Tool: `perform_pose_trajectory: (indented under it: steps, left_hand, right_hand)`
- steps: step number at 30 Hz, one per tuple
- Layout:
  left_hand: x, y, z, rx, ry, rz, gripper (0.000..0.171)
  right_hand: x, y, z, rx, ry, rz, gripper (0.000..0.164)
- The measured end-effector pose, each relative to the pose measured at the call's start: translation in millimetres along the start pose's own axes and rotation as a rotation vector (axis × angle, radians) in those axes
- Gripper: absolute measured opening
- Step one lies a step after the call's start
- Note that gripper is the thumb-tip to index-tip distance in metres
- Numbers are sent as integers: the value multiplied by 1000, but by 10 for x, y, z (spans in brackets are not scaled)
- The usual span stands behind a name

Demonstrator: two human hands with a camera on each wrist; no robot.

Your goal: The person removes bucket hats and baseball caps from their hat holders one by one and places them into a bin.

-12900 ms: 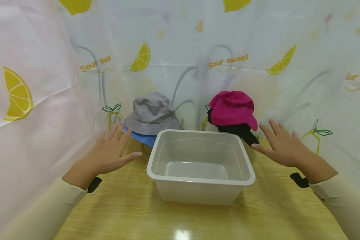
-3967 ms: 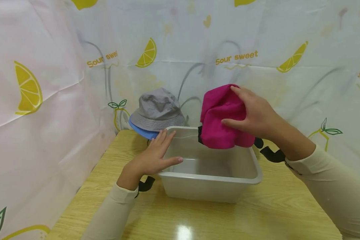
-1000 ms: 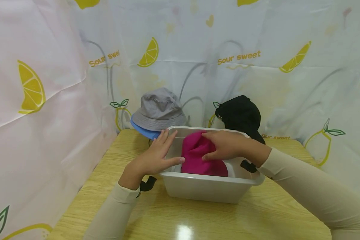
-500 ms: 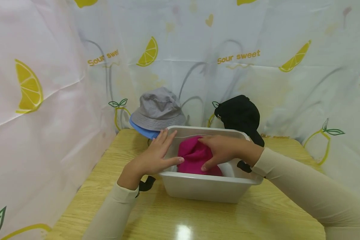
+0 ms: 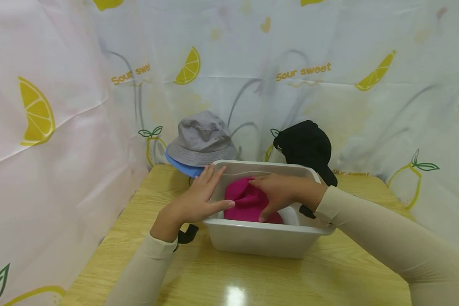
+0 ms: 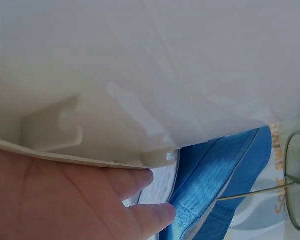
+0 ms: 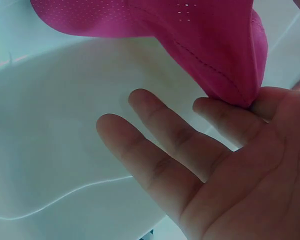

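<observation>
A magenta cap (image 5: pixel 242 207) lies inside the pale grey plastic tub (image 5: pixel 256 243), toward its left half. My right hand (image 5: pixel 281 191) reaches into the tub from the right and pinches the cap's crown between thumb and forefinger. In the right wrist view, a fold of the cap runs up to the forefinger, while the other fingers spread loosely. My left hand (image 5: pixel 193 203) rests on the tub's left rim with its fingers straight; the left wrist view shows those fingers (image 6: pixel 122 182) under the rim's edge.
Behind the tub at left, a grey bucket hat (image 5: pixel 202 138) sits on a blue hat (image 5: pixel 181 165). A black cap (image 5: pixel 307 142) stands behind the tub's right corner. A lemon-print curtain (image 5: pixel 245 51) encloses the wooden table (image 5: pixel 137 238) at back and left.
The magenta cap has gone from on top of the black cap into the tub, carried by my right hand. My left hand has moved onto the tub's rim. Lately the cap sank slightly lower.
</observation>
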State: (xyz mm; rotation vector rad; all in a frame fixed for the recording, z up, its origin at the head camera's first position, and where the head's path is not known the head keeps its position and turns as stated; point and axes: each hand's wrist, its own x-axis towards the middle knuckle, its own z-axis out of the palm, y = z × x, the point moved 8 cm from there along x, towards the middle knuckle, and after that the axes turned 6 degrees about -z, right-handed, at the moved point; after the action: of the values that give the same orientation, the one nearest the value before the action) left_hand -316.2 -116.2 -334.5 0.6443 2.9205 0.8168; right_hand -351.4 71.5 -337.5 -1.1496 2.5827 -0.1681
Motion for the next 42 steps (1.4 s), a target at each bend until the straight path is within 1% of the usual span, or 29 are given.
perform_pose_trajectory:
  steps: [8,18,21,28,42]
  left_hand:
    - [8,11,3,11,9,18,105]
    - [28,1,-6,21,12,27,104]
    - [27,5,-7,26,16,35,104]
    - [24,-4,1,20,13,19,105]
    - [19,-7,6,17,12,22,105]
  right_hand:
    - [84,-35,55,-72,-52,-2,108]
    - [139,-27,162,-77,-122,20,103]
    - [146,-37,180,-80,-130,15,100]
    - [168,-67,232,-98,-147,11,86]
    - [251,-120,301,-128,-145,-39,75]
